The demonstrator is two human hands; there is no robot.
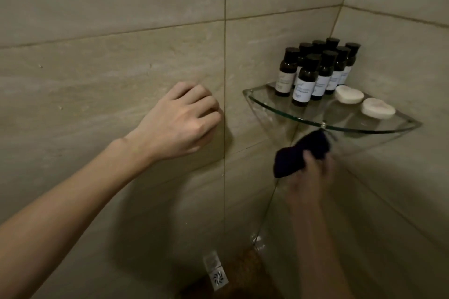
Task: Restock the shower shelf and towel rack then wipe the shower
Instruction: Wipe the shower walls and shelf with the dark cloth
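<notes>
Right hand (308,177) tight round dark cloth (301,153) under glass corner shelf (267,110); left hand (179,119) curled, empty; bottle labels (302,92) illegible.

A glass corner shelf (352,129) sits level in the corner. Dark bottles (305,80) with black caps and white labels stand upright, clustered at its back left. Two white soaps (349,94) lie side by side on its right. A dark cloth (303,153), bunched in the right hand (309,177), is just under the shelf's front rim.

You face beige, streaked wall tiles (121,68); your cloth (300,154) is dark purple, the bottles (305,80) dark brown with white labels, the soaps (349,94) white, the shelf (279,110) green-edged glass.
</notes>
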